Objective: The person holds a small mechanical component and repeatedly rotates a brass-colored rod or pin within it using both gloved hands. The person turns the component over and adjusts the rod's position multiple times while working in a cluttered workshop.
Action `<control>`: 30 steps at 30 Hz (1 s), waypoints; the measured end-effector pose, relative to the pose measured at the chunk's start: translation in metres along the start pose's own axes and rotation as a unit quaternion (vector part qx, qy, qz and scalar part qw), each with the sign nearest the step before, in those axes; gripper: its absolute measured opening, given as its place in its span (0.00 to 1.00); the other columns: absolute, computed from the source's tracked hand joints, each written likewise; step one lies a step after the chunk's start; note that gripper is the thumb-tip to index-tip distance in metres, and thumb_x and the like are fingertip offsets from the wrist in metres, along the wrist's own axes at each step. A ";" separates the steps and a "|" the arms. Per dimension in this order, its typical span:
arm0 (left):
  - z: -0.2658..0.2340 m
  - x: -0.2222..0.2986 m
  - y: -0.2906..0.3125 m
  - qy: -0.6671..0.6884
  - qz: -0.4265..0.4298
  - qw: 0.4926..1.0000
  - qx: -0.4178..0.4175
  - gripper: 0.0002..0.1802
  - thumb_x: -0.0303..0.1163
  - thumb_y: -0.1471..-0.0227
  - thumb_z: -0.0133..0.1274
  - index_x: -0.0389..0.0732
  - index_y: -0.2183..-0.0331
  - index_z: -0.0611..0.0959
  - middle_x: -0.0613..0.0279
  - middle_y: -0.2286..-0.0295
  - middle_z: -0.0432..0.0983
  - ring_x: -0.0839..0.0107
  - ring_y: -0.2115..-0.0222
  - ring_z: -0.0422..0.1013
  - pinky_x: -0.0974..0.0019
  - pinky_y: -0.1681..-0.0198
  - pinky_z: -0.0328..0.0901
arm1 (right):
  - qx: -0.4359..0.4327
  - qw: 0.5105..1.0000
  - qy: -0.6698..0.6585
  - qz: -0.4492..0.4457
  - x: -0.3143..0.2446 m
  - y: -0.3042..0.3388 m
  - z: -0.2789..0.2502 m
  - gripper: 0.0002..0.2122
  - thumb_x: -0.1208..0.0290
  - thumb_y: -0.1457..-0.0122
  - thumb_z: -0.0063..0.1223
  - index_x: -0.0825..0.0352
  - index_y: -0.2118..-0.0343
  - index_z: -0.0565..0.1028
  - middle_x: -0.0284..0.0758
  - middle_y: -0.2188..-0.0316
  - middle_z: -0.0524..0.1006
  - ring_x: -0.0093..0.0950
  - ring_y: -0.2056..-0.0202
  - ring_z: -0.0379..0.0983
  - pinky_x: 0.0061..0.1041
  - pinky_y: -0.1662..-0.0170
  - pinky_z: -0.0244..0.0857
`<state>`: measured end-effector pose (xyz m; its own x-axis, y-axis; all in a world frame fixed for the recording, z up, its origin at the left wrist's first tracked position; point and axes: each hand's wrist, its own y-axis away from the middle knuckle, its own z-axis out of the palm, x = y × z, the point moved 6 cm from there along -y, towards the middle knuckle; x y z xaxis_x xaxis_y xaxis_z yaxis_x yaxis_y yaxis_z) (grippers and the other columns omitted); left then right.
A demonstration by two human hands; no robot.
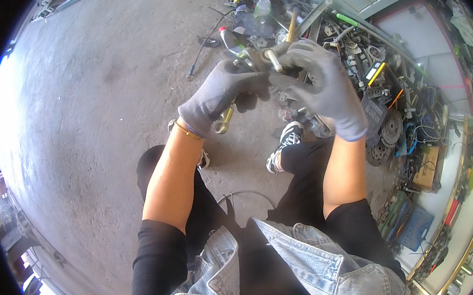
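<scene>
Both of my hands wear grey gloves and are raised in front of me, close together. My left hand (pixel 228 91) is closed around a metal rod with a ring-shaped end (pixel 224 121), which pokes out below the palm. Between the hands is a metal part with a bright pin or bolt (pixel 273 60) sticking out; its exact kind is unclear. The fingers of my right hand (pixel 321 79) curl around the right side of this part, slightly blurred. The gloves hide much of what is held.
A heap of scrap metal parts (pixel 352 51) with bottles and cables lies ahead and to the right. Round clutch-like discs (pixel 391 127), a cardboard box (pixel 426 169) and a blue case (pixel 416 228) are along the right. Concrete floor (pixel 90 104) stretches left; a thin cable loop (pixel 252 191) lies between my legs.
</scene>
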<state>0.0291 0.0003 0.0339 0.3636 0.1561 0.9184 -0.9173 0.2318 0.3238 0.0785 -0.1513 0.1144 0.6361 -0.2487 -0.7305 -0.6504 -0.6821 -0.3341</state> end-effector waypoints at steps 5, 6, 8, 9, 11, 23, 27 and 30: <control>0.008 0.000 0.000 0.036 0.005 0.997 -0.070 0.11 0.35 0.46 0.62 0.38 0.64 0.83 0.59 0.76 0.79 0.78 0.85 0.67 0.73 0.82 0.61 | 0.007 0.980 -0.168 0.108 0.024 0.012 -0.020 0.16 0.82 0.55 0.71 0.71 0.60 0.83 0.34 0.61 0.83 0.23 0.56 0.79 0.25 0.48 0.72; 0.007 -0.002 0.000 0.037 -0.005 0.997 -0.075 0.12 0.35 0.46 0.62 0.37 0.64 0.84 0.57 0.77 0.79 0.77 0.85 0.67 0.73 0.82 0.61 | 0.005 0.977 -0.187 0.107 0.026 0.012 -0.018 0.17 0.82 0.55 0.71 0.71 0.58 0.82 0.34 0.59 0.82 0.22 0.55 0.78 0.24 0.48 0.72; 0.007 -0.002 -0.001 0.031 -0.004 0.996 -0.081 0.12 0.34 0.47 0.62 0.37 0.64 0.84 0.57 0.77 0.79 0.77 0.85 0.67 0.73 0.82 0.61 | 0.001 0.969 -0.224 0.105 0.028 0.011 -0.011 0.21 0.81 0.54 0.71 0.72 0.54 0.81 0.33 0.56 0.80 0.21 0.54 0.77 0.22 0.49 0.72; 0.006 -0.003 -0.001 0.024 -0.013 0.997 -0.076 0.12 0.34 0.47 0.61 0.36 0.64 0.84 0.57 0.77 0.79 0.77 0.85 0.67 0.73 0.82 0.61 | 0.000 0.965 -0.242 0.105 0.028 0.010 -0.008 0.22 0.81 0.54 0.71 0.72 0.53 0.81 0.33 0.54 0.79 0.21 0.54 0.76 0.22 0.49 0.72; 0.006 -0.002 0.001 0.025 -0.008 0.997 -0.076 0.12 0.34 0.47 0.62 0.36 0.64 0.84 0.58 0.77 0.80 0.77 0.85 0.68 0.73 0.82 0.62 | -0.028 0.973 -0.213 0.086 0.024 0.008 -0.005 0.22 0.82 0.54 0.70 0.72 0.52 0.81 0.33 0.54 0.78 0.21 0.54 0.76 0.21 0.48 0.73; 0.020 -0.001 0.001 -0.015 -0.021 0.999 -0.042 0.13 0.39 0.45 0.61 0.38 0.65 0.83 0.64 0.78 0.79 0.80 0.83 0.68 0.74 0.80 0.62 | 0.020 0.984 -0.142 0.102 0.025 0.004 0.007 0.19 0.85 0.49 0.65 0.71 0.53 0.77 0.30 0.59 0.79 0.18 0.60 0.75 0.19 0.53 0.71; 0.023 -0.002 -0.002 -0.024 0.012 0.999 -0.033 0.15 0.40 0.43 0.57 0.36 0.69 0.86 0.65 0.80 0.77 0.81 0.84 0.67 0.74 0.79 0.62 | 0.088 0.995 -0.029 0.047 0.019 0.000 0.014 0.20 0.90 0.47 0.58 0.70 0.50 0.76 0.29 0.62 0.79 0.17 0.62 0.73 0.17 0.54 0.70; 0.029 -0.003 -0.003 -0.050 0.019 0.997 -0.057 0.14 0.38 0.45 0.59 0.36 0.71 0.86 0.67 0.81 0.77 0.81 0.83 0.69 0.75 0.79 0.63 | 0.110 0.990 0.028 0.079 0.023 0.000 0.017 0.17 0.86 0.46 0.56 0.68 0.52 0.77 0.35 0.63 0.79 0.26 0.64 0.77 0.23 0.56 0.71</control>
<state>0.0262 -0.0285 0.0368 0.3053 0.0719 0.9495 -0.9035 0.3367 0.2651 0.0858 -0.1448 0.0875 0.5378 -0.3816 -0.7518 -0.8141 -0.4667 -0.3455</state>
